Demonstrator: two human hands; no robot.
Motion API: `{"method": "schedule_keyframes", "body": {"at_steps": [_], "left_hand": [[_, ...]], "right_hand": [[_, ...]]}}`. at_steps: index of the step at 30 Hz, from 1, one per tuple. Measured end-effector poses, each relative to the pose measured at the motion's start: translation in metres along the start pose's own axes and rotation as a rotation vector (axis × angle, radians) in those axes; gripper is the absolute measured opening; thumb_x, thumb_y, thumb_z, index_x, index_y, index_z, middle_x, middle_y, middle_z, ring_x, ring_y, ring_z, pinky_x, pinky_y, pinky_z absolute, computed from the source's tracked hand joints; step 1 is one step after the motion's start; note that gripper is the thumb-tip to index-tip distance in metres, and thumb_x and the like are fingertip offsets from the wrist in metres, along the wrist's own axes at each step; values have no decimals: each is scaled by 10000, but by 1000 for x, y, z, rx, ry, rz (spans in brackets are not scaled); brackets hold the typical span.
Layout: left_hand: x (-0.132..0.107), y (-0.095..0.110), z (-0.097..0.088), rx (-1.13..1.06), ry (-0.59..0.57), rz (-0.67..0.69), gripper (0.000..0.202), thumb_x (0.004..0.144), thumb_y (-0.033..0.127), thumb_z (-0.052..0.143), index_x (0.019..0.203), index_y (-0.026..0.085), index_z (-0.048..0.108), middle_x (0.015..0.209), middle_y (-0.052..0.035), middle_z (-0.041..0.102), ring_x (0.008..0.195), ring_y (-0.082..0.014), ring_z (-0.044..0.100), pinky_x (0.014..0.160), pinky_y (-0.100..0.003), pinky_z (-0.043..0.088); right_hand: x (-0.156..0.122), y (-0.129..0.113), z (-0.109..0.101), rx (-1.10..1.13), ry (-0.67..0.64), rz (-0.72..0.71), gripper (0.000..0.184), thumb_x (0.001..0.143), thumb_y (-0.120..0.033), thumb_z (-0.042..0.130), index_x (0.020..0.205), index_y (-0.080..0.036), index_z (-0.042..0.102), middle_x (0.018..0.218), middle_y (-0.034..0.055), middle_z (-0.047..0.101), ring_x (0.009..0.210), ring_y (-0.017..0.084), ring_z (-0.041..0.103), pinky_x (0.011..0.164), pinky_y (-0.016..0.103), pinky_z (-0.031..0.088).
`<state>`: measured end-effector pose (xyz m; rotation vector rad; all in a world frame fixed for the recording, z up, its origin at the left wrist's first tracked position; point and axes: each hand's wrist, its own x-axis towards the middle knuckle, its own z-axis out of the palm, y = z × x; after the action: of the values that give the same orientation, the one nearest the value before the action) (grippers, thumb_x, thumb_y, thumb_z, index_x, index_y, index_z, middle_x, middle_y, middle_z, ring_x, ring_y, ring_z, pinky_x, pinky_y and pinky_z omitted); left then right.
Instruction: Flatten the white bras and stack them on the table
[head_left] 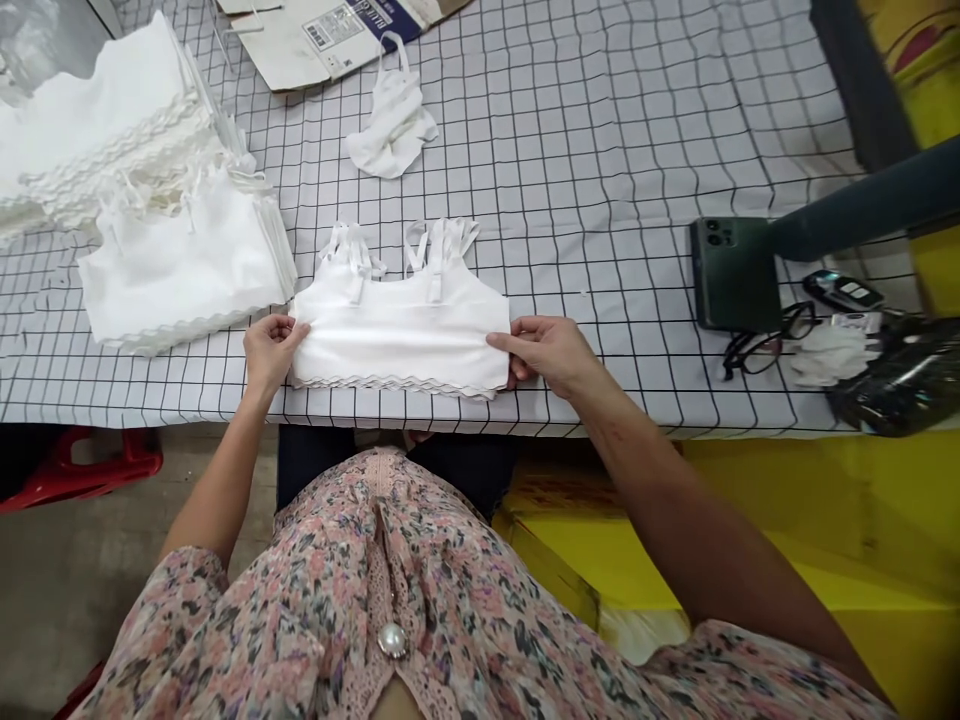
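Observation:
A small stack of white strappy crop tops (405, 335) lies flat near the table's front edge, straps pointing away from me and wavy hems toward me. My left hand (271, 350) pinches the stack's left side between thumb and fingers. At the opposite side, my right hand (547, 352) grips the edge with its thumb on top and fingers partly hidden beneath. Just left of my left hand sits another pile of white tops (187, 265), with a taller pile (97, 120) behind it.
A crumpled white garment (394, 115) and a flattened cardboard piece (322, 45) lie farther back on the checked tablecloth (600, 150). To the right are a dark green phone (735, 275), glasses (769, 340) and a black plastic-wrapped item (904, 380). A red stool (97, 470) stands below left.

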<state>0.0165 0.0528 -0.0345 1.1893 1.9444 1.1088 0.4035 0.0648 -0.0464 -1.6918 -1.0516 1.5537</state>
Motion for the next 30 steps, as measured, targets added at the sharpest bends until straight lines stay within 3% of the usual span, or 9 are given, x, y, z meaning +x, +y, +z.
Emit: {"method": "schedule_keyframes", "body": {"at_steps": [5,10,12,18,22,25,28,30], "left_hand": [[-2,3,4,-15,20,52,200,736,315,857,775,193,703,706,9,645,644,-124,545,646,-258,485],[0,4,7,18,-9,52,184,748,299,846,776,193,698,693,17,624,635,-121,539,641,-255,468],[0,4,8,19,-8,54,175,751,290,841,771,194,696,686,18,621,628,-121,535,636,-257,459],[-1,2,10,19,23,49,159,745,277,831,763,205,690,662,29,611,609,-123,525,626,-257,456],[-2,0,8,14,8,55,164,754,298,827,774,203,695,667,30,601,609,-118,510,627,-260,447],[-2,-1,6,5,2,47,179,745,313,831,774,204,692,675,28,600,620,-118,511,636,-261,451],[-2,-1,6,11,-3,44,196,727,340,825,774,210,687,676,28,592,625,-123,506,634,-264,443],[-1,-1,7,22,-4,52,204,719,361,815,772,213,685,672,29,584,619,-124,495,631,-269,433]], "right_hand": [[-6,1,1,-4,63,-97,487,638,-480,994,637,-233,574,441,-45,512,359,106,434,346,235,395],[-21,-15,22,-166,157,-370,382,792,-454,879,689,-238,581,591,-22,573,503,124,514,447,232,405],[-22,-20,28,-261,162,-419,351,826,-404,842,686,-239,567,602,-25,559,533,122,503,495,237,422],[-11,-2,6,-385,213,-296,337,847,-397,823,675,-250,574,544,-35,547,470,137,501,468,264,455],[-10,16,-10,-277,240,-176,371,821,-545,871,826,-237,664,744,-6,689,429,138,561,407,300,503],[-9,20,-10,-171,223,-128,451,732,-573,931,886,-222,693,852,8,709,451,133,575,393,312,523],[-6,17,-7,-201,210,-184,366,762,-499,900,869,-222,687,809,-5,692,452,130,552,415,303,501],[-6,15,-3,-309,243,-295,248,823,-410,838,829,-231,666,745,-9,672,497,146,563,489,306,521]]}}
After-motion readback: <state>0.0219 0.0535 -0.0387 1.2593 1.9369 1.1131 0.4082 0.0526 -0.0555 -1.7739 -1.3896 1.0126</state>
